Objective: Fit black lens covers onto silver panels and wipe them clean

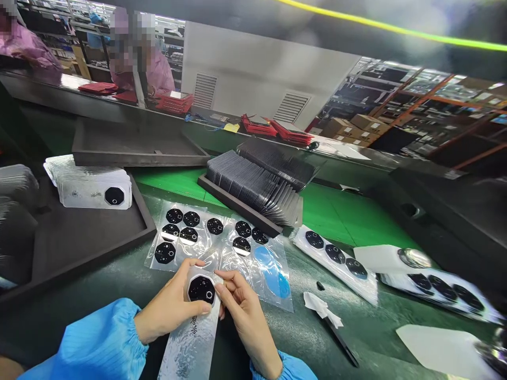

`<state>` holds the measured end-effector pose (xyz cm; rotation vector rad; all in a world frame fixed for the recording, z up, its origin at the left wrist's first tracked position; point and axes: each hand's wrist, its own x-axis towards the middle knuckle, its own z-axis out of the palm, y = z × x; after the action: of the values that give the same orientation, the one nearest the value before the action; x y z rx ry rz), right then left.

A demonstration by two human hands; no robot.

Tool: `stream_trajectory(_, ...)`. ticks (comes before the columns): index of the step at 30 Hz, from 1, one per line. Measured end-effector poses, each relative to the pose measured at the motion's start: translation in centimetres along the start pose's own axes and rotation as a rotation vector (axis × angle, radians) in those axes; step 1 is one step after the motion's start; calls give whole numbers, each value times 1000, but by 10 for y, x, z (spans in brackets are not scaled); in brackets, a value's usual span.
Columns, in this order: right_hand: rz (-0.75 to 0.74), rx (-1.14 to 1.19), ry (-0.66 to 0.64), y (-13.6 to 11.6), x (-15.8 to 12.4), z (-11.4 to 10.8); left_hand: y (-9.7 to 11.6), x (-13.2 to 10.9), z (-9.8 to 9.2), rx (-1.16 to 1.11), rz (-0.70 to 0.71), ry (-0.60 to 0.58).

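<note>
A long silver panel (186, 353) with a black octagonal piece (202, 291) near its upper end is held close to me, tilted. My left hand (176, 301) grips it from the left side, thumb just below the black piece. At the panel's right edge, beside the black piece, my right hand (240, 306) has thumb and forefinger pinched together on the panel. Whether a thin film is also between those fingertips, I cannot make out. Just beyond my hands lie clear plastic sheets (225, 253) bearing several black octagonal pieces (165, 253) and blue round stickers (267, 264).
Silver panels (93, 187) are stacked in a dark tray (142, 211) at left. A rack of thin dark plates (245, 179) stands at centre back. To the right lie bagged black pieces (335, 254), black tweezers (340, 340) with white tissue (321, 307), and metal-topped white items (439, 348).
</note>
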<state>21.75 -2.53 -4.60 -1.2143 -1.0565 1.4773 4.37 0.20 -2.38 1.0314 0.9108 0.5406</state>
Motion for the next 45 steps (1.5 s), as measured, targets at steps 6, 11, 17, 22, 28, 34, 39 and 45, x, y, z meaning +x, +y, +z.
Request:
stream_trajectory(6,14,-3,6,-5,-2,1,-9,2,2,84,-13,54)
stream_trajectory(11,9,29,-48,-1,-2,-1,-8,1,-1,129,24,49)
stream_trajectory(17,74,70,-127,-1,1,-1,8,-5,-11,169,-16,-95)
stream_trajectory(22,65,35,-52,-3,-1,1,15,-5,-16,248,5,-134)
stream_trajectory(28,29,-34,-8,4,-5,7,12,1,-13,372,55,44)
stream_trajectory(34,18,-47,57,9,-7,15,8,0,-3,506,84,103)
stream_trajectory(39,16,-57,88,7,-8,19,11,0,-5,537,71,121)
stream_trajectory(45,48,-14,68,5,-8,19,14,-1,-8,380,17,54)
